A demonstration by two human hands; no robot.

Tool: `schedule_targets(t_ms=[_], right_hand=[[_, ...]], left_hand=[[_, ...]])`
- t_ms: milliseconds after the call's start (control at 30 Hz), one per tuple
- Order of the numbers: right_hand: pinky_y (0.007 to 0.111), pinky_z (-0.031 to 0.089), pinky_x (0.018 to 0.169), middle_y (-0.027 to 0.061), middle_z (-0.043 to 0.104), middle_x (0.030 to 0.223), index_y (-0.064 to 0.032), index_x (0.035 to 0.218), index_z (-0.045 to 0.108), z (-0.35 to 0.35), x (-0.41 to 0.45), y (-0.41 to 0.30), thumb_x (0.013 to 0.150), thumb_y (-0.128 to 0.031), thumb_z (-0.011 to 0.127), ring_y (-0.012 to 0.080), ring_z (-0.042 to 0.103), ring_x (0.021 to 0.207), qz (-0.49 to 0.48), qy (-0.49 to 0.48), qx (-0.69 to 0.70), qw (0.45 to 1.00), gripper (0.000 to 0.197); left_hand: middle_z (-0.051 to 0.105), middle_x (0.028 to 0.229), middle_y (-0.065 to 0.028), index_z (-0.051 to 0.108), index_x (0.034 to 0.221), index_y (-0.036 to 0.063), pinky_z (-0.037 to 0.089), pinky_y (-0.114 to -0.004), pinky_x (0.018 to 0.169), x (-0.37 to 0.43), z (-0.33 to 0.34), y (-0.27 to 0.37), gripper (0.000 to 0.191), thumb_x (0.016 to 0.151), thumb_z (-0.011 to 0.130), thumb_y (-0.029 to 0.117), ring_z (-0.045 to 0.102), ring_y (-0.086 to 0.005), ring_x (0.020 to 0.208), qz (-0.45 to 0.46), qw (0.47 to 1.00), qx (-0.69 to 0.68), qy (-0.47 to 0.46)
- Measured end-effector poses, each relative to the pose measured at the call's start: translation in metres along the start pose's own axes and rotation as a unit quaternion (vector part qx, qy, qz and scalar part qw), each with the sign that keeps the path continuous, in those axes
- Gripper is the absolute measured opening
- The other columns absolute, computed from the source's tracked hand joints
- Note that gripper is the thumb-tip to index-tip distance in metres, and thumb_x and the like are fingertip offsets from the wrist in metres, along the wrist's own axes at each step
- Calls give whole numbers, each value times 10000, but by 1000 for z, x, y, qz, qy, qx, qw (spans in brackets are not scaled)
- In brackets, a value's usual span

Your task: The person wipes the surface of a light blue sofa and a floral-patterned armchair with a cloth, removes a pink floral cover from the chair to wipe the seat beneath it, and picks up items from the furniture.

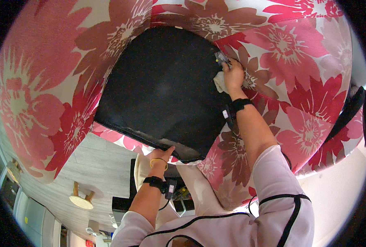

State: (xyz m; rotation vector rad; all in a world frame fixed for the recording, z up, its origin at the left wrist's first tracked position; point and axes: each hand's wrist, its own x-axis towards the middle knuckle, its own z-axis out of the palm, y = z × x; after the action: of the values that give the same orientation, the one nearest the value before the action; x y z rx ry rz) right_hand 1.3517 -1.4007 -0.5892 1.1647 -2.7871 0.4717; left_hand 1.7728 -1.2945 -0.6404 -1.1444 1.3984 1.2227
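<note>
A large black fabric-like panel lies on a seat covered in floral cloth. At the panel's lower edge, my left hand rests with its thumb over the rim; the other fingers are mostly hidden, so its grip is unclear. My right hand is at the panel's right edge, its fingers closed on a small clear plastic piece. A crumpled whitish cloth sits just below and left of that hand. A pale, dusty-looking patch marks the panel near my left hand.
A floral-covered armrest or backrest rises at the left. On the grey wood-look floor stands a small round wooden stool at lower left. A dark strap-like object lies at the far right. Cables hang near both forearms.
</note>
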Motion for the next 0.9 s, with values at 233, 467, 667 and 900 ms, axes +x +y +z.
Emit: schedule_targets(t_ms=[233, 467, 667, 900], right_hand=[[468, 496, 680, 205, 628, 813, -24, 859, 627, -10, 20, -41, 823, -192, 593, 376, 619, 763, -21, -130, -46, 990, 175], [334, 463, 927, 135, 608, 1189, -84, 1256, 554, -75, -91, -253, 775, -201, 705, 260, 594, 1065, -121, -612, 381, 682, 518], [353, 521, 766, 146, 676, 957, -65, 1135, 617, -64, -20, -141, 743, -207, 712, 248, 657, 861, 141, -384, 64, 910, 427], [436, 491, 804, 230, 649, 981, -61, 1191, 566, -12, 39, -33, 768, -319, 701, 359, 626, 933, 46, -267, -115, 956, 514]], left_hand=[[649, 1091, -192, 671, 1075, 34, 445, -380, 932, -11, -14, 14, 563, 790, 527, 498, 605, -324, 1059, -45, 998, -42, -23], [667, 906, -138, 607, 1012, 77, 525, -389, 653, 45, 77, -54, 301, 857, 512, 317, 650, -262, 784, 68, 966, -225, 110], [666, 726, -124, 568, 941, -29, 527, -309, 535, -16, 13, 17, 165, 880, 598, 122, 649, -194, 602, 63, 716, -693, -48], [696, 791, -149, 655, 818, -54, 518, -285, 563, -13, -6, 2, 269, 839, 693, 211, 679, -205, 669, 53, 749, -648, -132]])
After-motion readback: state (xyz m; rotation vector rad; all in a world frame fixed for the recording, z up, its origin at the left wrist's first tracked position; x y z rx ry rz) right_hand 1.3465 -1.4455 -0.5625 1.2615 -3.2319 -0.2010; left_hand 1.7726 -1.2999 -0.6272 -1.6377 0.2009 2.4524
